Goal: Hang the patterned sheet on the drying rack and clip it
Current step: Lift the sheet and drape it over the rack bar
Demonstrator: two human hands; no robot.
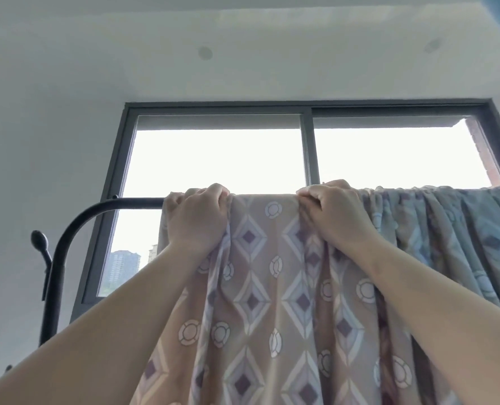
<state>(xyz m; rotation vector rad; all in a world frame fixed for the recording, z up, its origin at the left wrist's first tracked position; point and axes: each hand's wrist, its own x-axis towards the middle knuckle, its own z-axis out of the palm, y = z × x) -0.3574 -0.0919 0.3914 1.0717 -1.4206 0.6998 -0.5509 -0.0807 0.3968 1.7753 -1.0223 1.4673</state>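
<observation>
**Both hands grip the sheet on the rack's top bar**

The sheet (260, 273), tan with purple diamonds and pale rings, is draped over the black bar of the drying rack (137, 203) and hangs toward 6 o'clock, out of the bottom of the view. Between the hands its top edge lies flat along the bar. Toward 3 o'clock it is bunched in tight folds along the bar and looks bluish in the light.

The left hand (197, 217) has its fingers curled over the top edge, holding a gathered fold of cloth against the bar. The right hand (333, 217), at 3 o'clock from it, grips the cloth the same way, knuckles up. Both forearms reach up from the lower corners.

At 9 o'clock from the left hand the bare bar runs on, then curves down into an upright post, with a round knob (39, 239) just beside it. Behind the rack is a dark-framed window (307, 147). Tall buildings (124, 266) show through its lower left pane.
</observation>
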